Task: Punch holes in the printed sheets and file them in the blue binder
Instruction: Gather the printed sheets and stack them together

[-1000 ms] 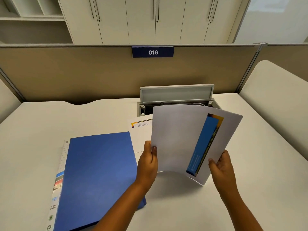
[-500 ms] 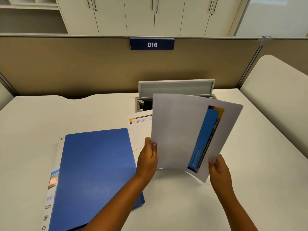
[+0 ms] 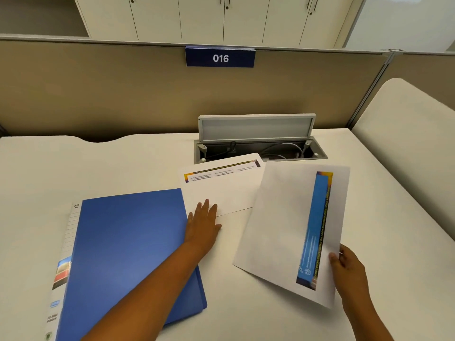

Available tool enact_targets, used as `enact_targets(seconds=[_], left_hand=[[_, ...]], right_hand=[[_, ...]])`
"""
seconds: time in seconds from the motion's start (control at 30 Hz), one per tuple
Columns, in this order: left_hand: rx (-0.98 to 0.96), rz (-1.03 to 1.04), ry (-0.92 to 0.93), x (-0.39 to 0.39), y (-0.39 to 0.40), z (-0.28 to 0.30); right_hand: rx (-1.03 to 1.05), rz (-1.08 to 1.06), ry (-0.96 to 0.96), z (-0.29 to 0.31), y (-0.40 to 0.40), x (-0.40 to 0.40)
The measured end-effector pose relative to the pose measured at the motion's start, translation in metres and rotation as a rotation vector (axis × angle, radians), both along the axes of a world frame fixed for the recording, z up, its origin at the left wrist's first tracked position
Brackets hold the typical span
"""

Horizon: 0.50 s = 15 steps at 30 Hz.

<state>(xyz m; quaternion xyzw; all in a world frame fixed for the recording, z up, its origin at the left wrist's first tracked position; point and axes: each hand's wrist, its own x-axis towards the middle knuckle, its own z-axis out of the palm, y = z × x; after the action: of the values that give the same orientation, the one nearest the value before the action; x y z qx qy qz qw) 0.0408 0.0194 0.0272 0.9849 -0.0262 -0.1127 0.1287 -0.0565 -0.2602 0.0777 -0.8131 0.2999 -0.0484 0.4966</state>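
Note:
A closed blue binder (image 3: 128,254) lies flat on the white desk at the left, its labelled spine toward the left edge. My left hand (image 3: 203,222) rests flat with straight fingers on a printed sheet (image 3: 224,188) lying on the desk just right of the binder. My right hand (image 3: 347,269) pinches the lower right corner of a second printed sheet (image 3: 283,230) with a long blue band, held low over the desk at the right. No hole punch is in view.
An open cable hatch (image 3: 258,143) with its lid raised sits in the white desk (image 3: 98,163) behind the sheets. A beige partition (image 3: 123,94) with a "016" sign closes off the back. A neighbouring desk (image 3: 406,124) borders the right side.
My left hand let go of the held sheet and moved down onto the sheet lying on the desk. My right hand alone lowered the held sheet toward the desk at the right.

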Motion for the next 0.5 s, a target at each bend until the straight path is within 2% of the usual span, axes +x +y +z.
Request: enact_targets(seconds=[0.13, 0.33, 0.5], left_hand=[[0.094, -0.022, 0.090, 0.003, 0.001, -0.005], [0.189, 0.000, -0.086, -0.003, -0.008, -0.005], [0.190, 0.009, -0.124, -0.002, -0.012, -0.003]], right_hand=[[0.001, -0.040, 0.042, -0.007, -0.005, -0.004], [0.044, -0.081, 0.082, -0.012, -0.006, -0.009], [0.054, -0.083, 0.095, -0.013, -0.007, -0.015]])
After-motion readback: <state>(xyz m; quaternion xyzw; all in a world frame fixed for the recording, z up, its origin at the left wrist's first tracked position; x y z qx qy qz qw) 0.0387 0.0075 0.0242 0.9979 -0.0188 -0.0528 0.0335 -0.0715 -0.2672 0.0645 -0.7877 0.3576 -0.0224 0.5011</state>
